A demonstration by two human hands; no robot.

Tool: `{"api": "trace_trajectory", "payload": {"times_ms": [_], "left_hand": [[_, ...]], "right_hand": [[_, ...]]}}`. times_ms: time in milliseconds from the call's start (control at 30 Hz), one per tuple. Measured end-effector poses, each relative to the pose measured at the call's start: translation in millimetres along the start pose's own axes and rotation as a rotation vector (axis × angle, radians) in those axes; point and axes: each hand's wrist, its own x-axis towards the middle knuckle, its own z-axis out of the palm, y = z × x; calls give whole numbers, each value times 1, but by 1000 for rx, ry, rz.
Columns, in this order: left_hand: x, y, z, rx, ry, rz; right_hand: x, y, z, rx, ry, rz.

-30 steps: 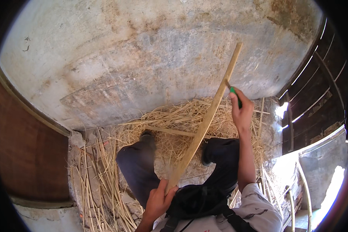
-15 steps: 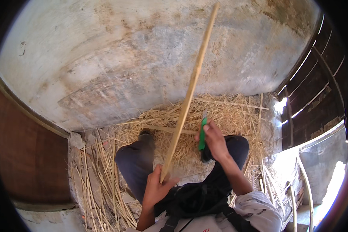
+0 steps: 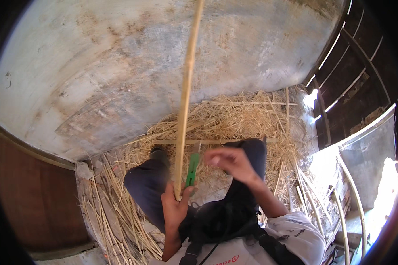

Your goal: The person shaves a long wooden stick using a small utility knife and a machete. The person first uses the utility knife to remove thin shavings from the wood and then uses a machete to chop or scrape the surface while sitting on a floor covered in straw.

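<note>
My left hand [image 3: 175, 204] grips the lower end of a long, pale bamboo strip [image 3: 184, 101], which rises steeply past the upper edge of the picture. Against that strip, a green utility knife [image 3: 192, 170] stands upright with its blade up and its lower end at my left thumb and fingers. To the right of the knife, my right hand [image 3: 233, 164] hovers over my right knee, apart from knife and strip. Its fingers point left, slightly blurred and loosely bent, with nothing seen in them.
Straw-like shavings [image 3: 239, 115] are heaped on the floor along the stained wall [image 3: 132, 66]. Across them lies a flat strip [image 3: 216, 141] in front of my feet. Many thin strips [image 3: 115, 207] lie at the left, and poles [image 3: 340, 216] lean at the right.
The green knife has passed from my right hand to my left, beside the bamboo strip. My right hand has drawn away from it. The strip now stands more upright and further left.
</note>
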Motion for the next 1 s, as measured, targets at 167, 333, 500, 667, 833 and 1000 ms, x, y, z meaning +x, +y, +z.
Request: {"api": "trace_trajectory", "payload": {"times_ms": [167, 333, 500, 667, 833, 1000], "left_hand": [[0, -8, -10, -42, 81, 79], [-7, 6, -18, -77, 140, 108], [2, 6, -23, -67, 91, 47], [-5, 12, -26, -2, 104, 48], [-2, 10, -22, 52, 102, 61], [-3, 17, -21, 46, 105, 51]], "right_hand": [[-27, 39, -119, 437, 742, -363], [-88, 214, -277, 34, 1344, -132], [-189, 406, -309, -867, 856, 760], [-167, 386, -260, -820, 953, 918], [-166, 430, -315, -472, 719, 957], [-174, 478, -372, -799, 25, 1247]]}}
